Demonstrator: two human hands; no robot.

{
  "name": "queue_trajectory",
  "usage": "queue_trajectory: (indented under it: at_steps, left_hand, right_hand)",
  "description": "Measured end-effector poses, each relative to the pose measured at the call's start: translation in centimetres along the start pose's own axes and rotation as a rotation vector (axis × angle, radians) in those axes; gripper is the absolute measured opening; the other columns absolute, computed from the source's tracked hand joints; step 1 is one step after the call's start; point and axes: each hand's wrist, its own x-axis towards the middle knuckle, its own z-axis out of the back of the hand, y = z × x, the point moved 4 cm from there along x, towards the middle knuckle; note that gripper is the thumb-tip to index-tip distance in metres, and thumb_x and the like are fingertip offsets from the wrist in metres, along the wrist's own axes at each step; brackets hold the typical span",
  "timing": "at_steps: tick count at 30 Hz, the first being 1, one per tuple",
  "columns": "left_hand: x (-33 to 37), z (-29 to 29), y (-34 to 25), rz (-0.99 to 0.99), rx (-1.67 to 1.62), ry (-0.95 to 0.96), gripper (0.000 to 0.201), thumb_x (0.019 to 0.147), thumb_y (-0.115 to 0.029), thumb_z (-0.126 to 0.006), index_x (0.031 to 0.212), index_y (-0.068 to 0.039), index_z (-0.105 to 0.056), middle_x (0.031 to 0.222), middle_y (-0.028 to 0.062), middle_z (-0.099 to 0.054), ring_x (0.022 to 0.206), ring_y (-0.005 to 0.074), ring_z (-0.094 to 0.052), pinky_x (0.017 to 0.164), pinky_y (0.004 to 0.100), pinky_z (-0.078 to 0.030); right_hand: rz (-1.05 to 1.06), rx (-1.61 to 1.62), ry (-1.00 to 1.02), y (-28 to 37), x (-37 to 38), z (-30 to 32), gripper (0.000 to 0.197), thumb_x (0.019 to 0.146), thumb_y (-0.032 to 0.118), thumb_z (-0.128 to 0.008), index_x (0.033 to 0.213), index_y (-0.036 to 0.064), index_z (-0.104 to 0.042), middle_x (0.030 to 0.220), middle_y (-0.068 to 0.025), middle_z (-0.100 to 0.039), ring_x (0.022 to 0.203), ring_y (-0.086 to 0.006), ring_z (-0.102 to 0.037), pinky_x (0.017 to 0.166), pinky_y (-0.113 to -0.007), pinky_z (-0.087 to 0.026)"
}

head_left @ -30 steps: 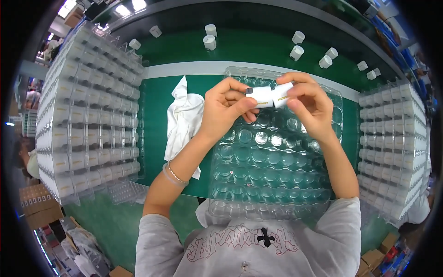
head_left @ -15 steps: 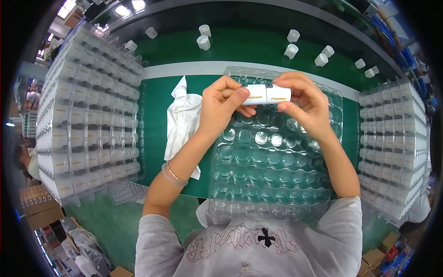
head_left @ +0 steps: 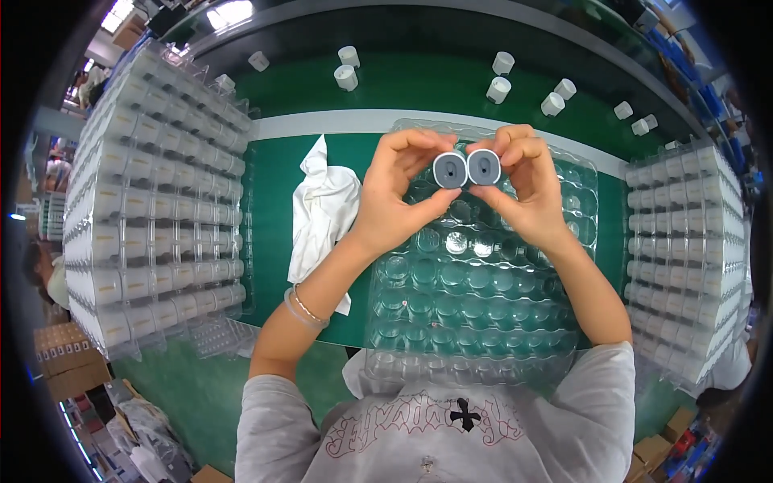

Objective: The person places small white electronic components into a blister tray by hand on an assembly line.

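My left hand pinches a white cylinder between thumb and fingers. Its round grey end, with a small dark slot in the middle, faces me. A matching white cylinder is gripped in my right hand, its grey end turned the same way. The two cylinders are side by side and touching. Both hands are held above the far part of a clear plastic tray with rows of round pockets. A crumpled white cloth lies on the green table to the left of the tray.
Tall stacks of clear trays filled with white cylinders stand at the left and right. Beyond a pale strip, several white cylinders stand scattered on a green belt-like surface.
Both hands have turned the cylinders from lying end to end, printed sides showing, to side by side with grey ends facing me. The cylinders on the far green surface have shifted slightly left.
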Motion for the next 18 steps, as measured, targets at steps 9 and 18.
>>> queue_trajectory:
  at_steps: [9, 18]
  left_hand:
    - [2.4, 5.4, -0.3, -0.073, 0.682, -0.015, 0.044, 0.069, -0.001, -0.069, 0.109, -0.004, -0.052, 0.102, 0.0079, -0.058, 0.087, 0.0172, -0.057, 0.075, 0.0282, -0.046]
    - [2.5, 4.2, 1.0, -0.108, 0.860, 0.129, 0.017, 0.069, -0.005, -0.069, 0.084, -0.002, -0.063, 0.096, 0.0108, -0.063, 0.090, 0.0277, -0.058, 0.079, 0.0345, -0.046]
  right_hand:
    - [-0.074, -0.346, -0.080, -0.1, 2.4, 1.7, 0.026, 0.075, -0.002, -0.064, 0.101, 0.0019, -0.058, 0.112, -0.0097, -0.049, 0.101, -0.0202, -0.053, 0.087, -0.032, -0.044]
    - [0.189, -0.799, 0.356, -2.4, 4.5, -1.0, 0.039, 0.071, 0.010, -0.069, 0.108, 0.0067, -0.055, 0.105, -0.0098, -0.054, 0.099, -0.0284, -0.053, 0.082, -0.036, -0.046]
